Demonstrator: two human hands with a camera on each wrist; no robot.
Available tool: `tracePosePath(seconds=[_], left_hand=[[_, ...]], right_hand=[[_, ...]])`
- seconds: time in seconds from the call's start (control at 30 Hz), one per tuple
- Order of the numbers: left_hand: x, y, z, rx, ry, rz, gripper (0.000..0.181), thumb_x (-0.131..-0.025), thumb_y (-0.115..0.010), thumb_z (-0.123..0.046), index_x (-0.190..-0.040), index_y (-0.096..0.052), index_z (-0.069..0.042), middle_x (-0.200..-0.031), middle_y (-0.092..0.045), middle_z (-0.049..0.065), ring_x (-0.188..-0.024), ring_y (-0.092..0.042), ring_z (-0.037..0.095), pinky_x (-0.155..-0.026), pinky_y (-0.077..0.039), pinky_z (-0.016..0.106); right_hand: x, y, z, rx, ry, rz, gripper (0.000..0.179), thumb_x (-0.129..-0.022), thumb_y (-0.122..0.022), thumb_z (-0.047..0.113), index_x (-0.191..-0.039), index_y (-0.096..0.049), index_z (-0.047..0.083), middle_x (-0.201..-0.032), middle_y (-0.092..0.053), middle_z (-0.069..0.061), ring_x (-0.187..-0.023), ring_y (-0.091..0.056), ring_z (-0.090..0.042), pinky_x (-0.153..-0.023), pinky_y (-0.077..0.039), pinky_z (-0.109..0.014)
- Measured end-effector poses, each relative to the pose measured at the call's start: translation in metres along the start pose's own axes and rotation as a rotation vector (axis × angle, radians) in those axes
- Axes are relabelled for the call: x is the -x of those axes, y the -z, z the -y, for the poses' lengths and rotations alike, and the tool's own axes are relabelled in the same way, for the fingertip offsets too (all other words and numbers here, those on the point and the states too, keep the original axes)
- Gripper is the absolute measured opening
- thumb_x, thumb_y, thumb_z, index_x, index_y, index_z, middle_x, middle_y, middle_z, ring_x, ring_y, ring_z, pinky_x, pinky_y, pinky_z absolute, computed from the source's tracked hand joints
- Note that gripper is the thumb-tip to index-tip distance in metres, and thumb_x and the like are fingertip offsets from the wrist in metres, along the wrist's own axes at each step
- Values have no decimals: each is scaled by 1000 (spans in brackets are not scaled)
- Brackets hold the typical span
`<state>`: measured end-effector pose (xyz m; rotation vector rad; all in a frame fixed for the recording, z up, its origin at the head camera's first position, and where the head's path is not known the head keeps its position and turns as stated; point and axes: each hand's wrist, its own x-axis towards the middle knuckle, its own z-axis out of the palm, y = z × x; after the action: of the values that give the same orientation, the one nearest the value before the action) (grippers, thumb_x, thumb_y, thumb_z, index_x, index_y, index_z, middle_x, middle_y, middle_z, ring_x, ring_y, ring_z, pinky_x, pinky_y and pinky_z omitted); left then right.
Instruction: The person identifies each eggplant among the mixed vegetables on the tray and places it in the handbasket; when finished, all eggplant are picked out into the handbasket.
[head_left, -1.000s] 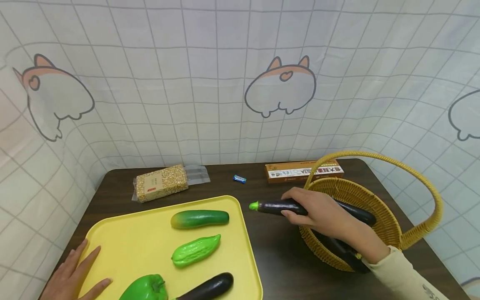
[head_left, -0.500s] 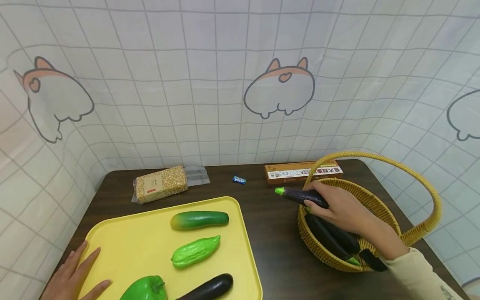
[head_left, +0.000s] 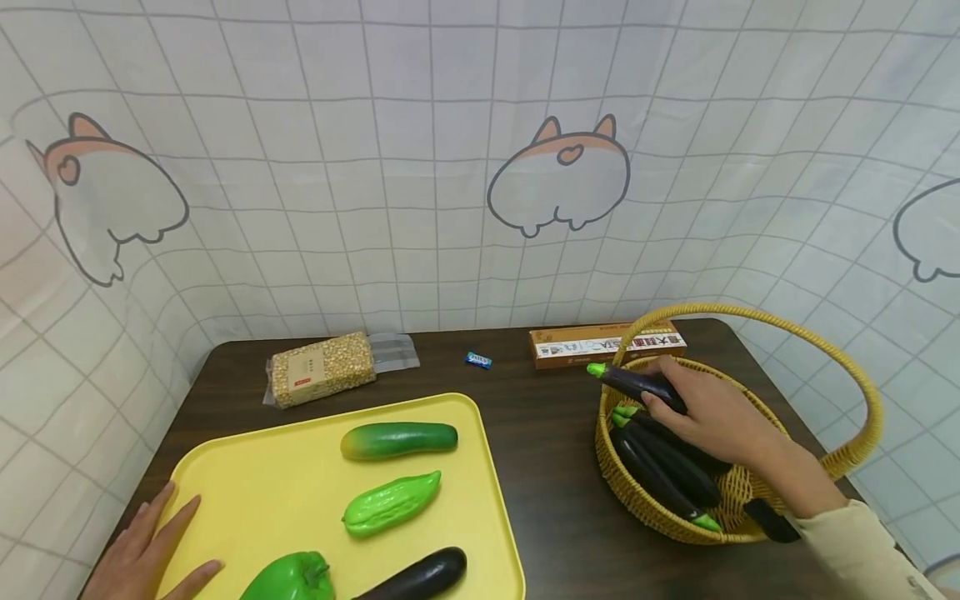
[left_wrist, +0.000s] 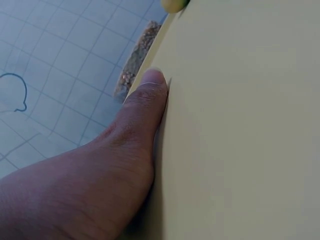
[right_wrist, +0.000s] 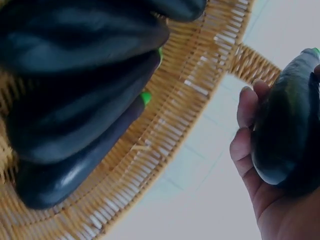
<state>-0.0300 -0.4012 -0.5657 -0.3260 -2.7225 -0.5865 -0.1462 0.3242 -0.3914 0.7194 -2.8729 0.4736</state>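
My right hand (head_left: 705, 417) grips a dark purple eggplant (head_left: 633, 383) over the wicker basket (head_left: 738, 490), its green stem pointing left past the rim. In the right wrist view, my fingers curl round this eggplant (right_wrist: 285, 130). Several more eggplants (head_left: 667, 467) lie inside the basket. At the far left, my left hand (head_left: 138, 546) rests with spread fingers on the edge of the yellow tray (head_left: 255, 483); the left wrist view shows its thumb (left_wrist: 145, 100) on the tray. On that tray lie a zucchini (head_left: 401, 440), a bitter melon (head_left: 393, 503), a green bell pepper (head_left: 292, 577) and an eggplant (head_left: 420, 575).
A tall hooped handle (head_left: 847, 354) arches over the basket. Along the table's back edge lie a bag of corn kernels (head_left: 322, 367), a small blue packet (head_left: 478, 360) and a long orange-and-white box (head_left: 573, 346). A tile-patterned curtain (head_left: 420, 167) hangs behind the table.
My right hand has moved right with the eggplant, from between tray and basket to over the basket, uncovering the eggplants inside. My left hand has stayed put.
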Motion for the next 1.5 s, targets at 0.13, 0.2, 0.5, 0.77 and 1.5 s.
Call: tracePosePath(seconds=[0.13, 0.2, 0.5, 0.77, 1.5], left_hand=[[-1, 1, 0, 10, -8, -9, 97, -86, -89, -37, -166, -38, -19, -175, -14, 8, -158, -9, 42, -126, 7, 51], [-2, 1, 0, 10, -11, -7, 97, -86, -89, -37, -166, -38, -19, -175, -14, 9, -158, -9, 43, -126, 7, 52], [-2, 2, 1, 15, -4, -9, 97, -86, -89, -36, -166, -38, -19, -175, -14, 8, -157, -11, 46, -125, 6, 56], [-1, 1, 0, 0, 4, 7, 98, -87, -88, -39, -167, -36, -19, -176, -11, 8, -158, -7, 44, -125, 10, 51], [0, 2, -2, -4, 16, 10, 98, -88, -88, -40, -168, -34, -19, -176, -10, 7, -158, -6, 45, -124, 12, 52]], right_hand=[[7, 2, -7, 24, -13, -5, 26, -104, -67, 27, -124, -59, 12, -86, -58, 7, -64, -48, -7, -58, -41, -31], [11, 2, -11, 33, -22, 0, 27, -104, -68, 27, -125, -59, 12, -87, -59, 7, -65, -48, -7, -58, -41, -31], [22, 2, -25, 44, -84, 61, 36, -105, -67, 27, -132, -57, 6, -109, -70, -6, -80, -62, -15, -66, -51, -43], [23, 2, -36, 67, -127, 79, 37, -105, -66, 32, -131, -57, 8, -104, -71, -6, -73, -63, -16, -58, -50, -41], [20, 2, -39, 203, -83, 2, 30, -106, -65, 29, -127, -66, 8, -113, -74, -8, -97, -72, -32, -68, -58, -58]])
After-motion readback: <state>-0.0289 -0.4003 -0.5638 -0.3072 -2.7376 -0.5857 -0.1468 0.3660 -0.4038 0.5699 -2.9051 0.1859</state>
